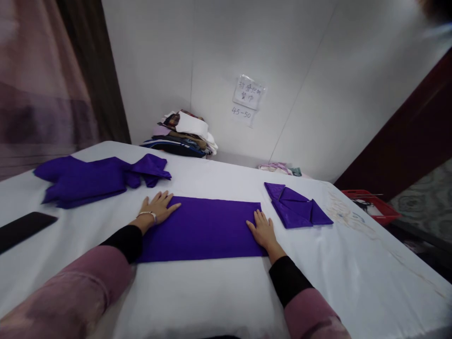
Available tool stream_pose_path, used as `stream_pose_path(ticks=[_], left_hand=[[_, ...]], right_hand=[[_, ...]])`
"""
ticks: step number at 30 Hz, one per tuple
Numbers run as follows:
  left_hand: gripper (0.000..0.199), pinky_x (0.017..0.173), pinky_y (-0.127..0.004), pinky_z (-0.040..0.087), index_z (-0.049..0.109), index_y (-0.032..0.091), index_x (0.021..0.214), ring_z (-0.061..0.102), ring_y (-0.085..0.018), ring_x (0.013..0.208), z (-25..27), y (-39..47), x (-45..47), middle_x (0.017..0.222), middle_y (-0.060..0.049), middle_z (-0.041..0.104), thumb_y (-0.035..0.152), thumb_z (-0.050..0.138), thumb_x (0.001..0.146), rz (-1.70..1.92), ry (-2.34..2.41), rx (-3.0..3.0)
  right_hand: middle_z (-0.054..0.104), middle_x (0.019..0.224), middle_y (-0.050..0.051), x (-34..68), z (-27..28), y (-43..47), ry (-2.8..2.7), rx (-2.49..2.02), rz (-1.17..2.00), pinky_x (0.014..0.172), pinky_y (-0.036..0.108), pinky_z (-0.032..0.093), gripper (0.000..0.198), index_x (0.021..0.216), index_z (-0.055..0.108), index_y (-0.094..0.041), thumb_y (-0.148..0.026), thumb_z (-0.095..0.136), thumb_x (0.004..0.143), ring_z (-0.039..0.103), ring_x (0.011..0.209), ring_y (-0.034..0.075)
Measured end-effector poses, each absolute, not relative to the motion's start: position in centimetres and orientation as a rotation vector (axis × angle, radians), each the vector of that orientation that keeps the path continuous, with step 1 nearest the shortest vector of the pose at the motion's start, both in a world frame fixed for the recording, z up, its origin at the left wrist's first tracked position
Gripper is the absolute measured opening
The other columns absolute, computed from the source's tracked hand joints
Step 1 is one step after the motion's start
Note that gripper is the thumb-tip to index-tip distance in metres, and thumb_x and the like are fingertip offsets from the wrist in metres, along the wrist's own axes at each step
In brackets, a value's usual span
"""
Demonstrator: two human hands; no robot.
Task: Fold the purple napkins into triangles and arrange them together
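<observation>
A purple cloth napkin (212,230), folded into a long flat rectangle, lies on the white-covered table (208,296) in front of me. My left hand (158,207) rests flat on its left end, fingers spread, with a bracelet at the wrist. On the right end lies my right hand (262,230), palm down and fingers apart. Just to the right of that hand is another purple napkin (296,208), folded into an angular shape with pointed corners. Farther left, a loose pile of purple cloth (88,179) is heaped on the table.
A dark flat object (26,228) sits at the left edge. Stacked clothes (185,134) stand against the wall at the back, with a smaller cloth bundle (277,168) to their right. Beyond the table's right edge is a red basket (386,212). A paper sign (249,92) hangs on the wall.
</observation>
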State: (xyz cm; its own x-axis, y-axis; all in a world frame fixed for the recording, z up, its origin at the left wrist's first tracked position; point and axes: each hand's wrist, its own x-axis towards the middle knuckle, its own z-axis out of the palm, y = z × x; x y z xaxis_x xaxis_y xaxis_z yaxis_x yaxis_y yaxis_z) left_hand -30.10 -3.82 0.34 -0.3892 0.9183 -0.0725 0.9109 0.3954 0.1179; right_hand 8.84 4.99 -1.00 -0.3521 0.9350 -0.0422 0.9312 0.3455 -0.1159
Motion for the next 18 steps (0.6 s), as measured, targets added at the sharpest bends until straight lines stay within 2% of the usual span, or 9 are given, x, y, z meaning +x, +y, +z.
stream_pose_path(ticks=[3,6,13,18], left_hand=[[0.07,0.106,-0.058,0.011,0.027,0.014,0.14,0.012,-0.03,0.138,1.0,-5.0,-33.2,0.151,-0.012,0.017,0.057,0.023,0.085,0.126,2.684,1.422],[0.07,0.106,-0.057,0.013,0.029,0.01,0.139,0.014,-0.03,0.137,1.6,-6.3,-32.7,0.15,-0.015,0.018,0.056,0.025,0.086,0.137,2.753,1.331],[0.073,0.11,-0.046,0.008,0.033,0.018,0.138,0.017,-0.026,0.137,0.8,-8.0,-23.9,0.149,-0.009,0.024,0.065,0.028,0.082,0.307,2.285,2.022],[0.08,0.11,-0.048,0.009,0.032,0.013,0.139,0.015,-0.028,0.137,-0.2,-7.7,-23.4,0.148,-0.013,0.024,0.067,0.026,0.081,0.251,2.288,1.95]], right_hand=[[0.015,0.15,0.008,8.8,-1.3,5.0,-2.559,-1.784,0.157,0.108,0.045,0.006,0.068,0.143,0.021,-0.013,-0.055,0.017,0.09,0.01,0.138,0.021],[0.016,0.15,0.008,8.9,-1.9,5.1,-2.578,-1.777,0.122,0.108,0.046,0.008,0.066,0.143,0.022,-0.013,-0.053,0.017,0.09,0.01,0.138,0.021],[0.017,0.15,0.01,9.2,-1.1,6.2,-2.713,-1.834,0.149,0.106,0.051,0.015,0.066,0.142,0.023,-0.013,-0.052,0.025,0.089,0.013,0.137,0.024],[0.014,0.15,0.012,4.3,1.3,5.1,-2.796,-1.532,0.189,0.108,0.051,0.007,0.071,0.141,0.026,-0.011,-0.058,0.025,0.088,0.008,0.138,0.026]])
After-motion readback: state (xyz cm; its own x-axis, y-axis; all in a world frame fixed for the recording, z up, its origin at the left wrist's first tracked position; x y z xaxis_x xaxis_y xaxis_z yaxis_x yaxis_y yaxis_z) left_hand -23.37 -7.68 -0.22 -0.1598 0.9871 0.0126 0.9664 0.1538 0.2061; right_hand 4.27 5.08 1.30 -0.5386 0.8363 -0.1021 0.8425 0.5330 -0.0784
